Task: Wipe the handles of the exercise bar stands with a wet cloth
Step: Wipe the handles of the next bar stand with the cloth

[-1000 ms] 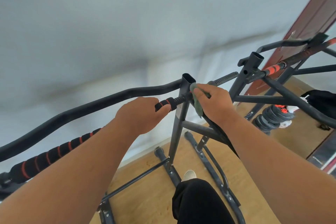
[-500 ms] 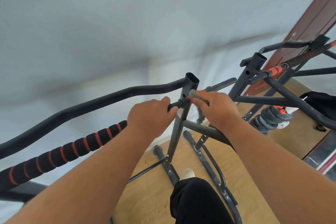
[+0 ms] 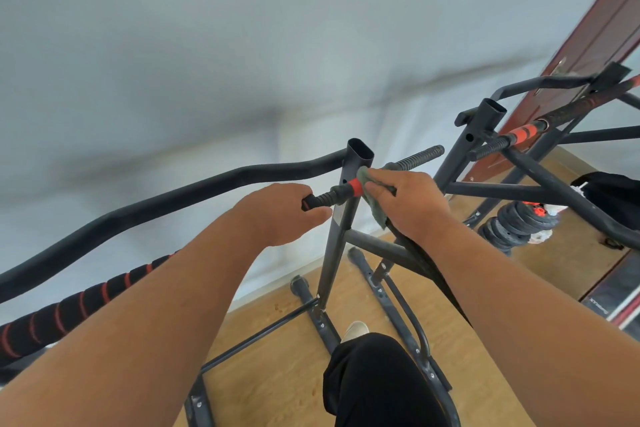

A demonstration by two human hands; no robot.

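Both hands work at one short handle [image 3: 337, 196] that juts from the upright post [image 3: 343, 218] of the nearer bar stand. The left hand [image 3: 280, 213] curls round the handle's ribbed black end, fingers wrapped over it and thumb beneath. The right hand [image 3: 410, 204] holds a grey-green cloth [image 3: 375, 206] against the handle on the far side of the post, just beyond an orange band — fingers bent over the cloth and pressing it on, a loose flap hanging below the palm. The cloth also covers the near end of the ribbed rod [image 3: 420, 157] that runs on up and to the right.

Left of the post, a curved black bar [image 3: 194, 191] sweeps away toward the frame's edge, and under it lies a foam-padded bar with red rings [image 3: 69, 310]. The stand's base rails rest on a wooden floor [image 3: 277, 381], where a pale shoe [image 3: 355, 329] and a black trouser leg [image 3: 374, 381] show between the forearms.

To the right stands a second bar stand [image 3: 481, 128] with its own orange-banded handle [image 3: 509, 137]. Behind it — a stack of black weight plates [image 3: 519, 222], a dark bag [image 3: 616, 198] and a reddish-brown door [image 3: 599, 31].
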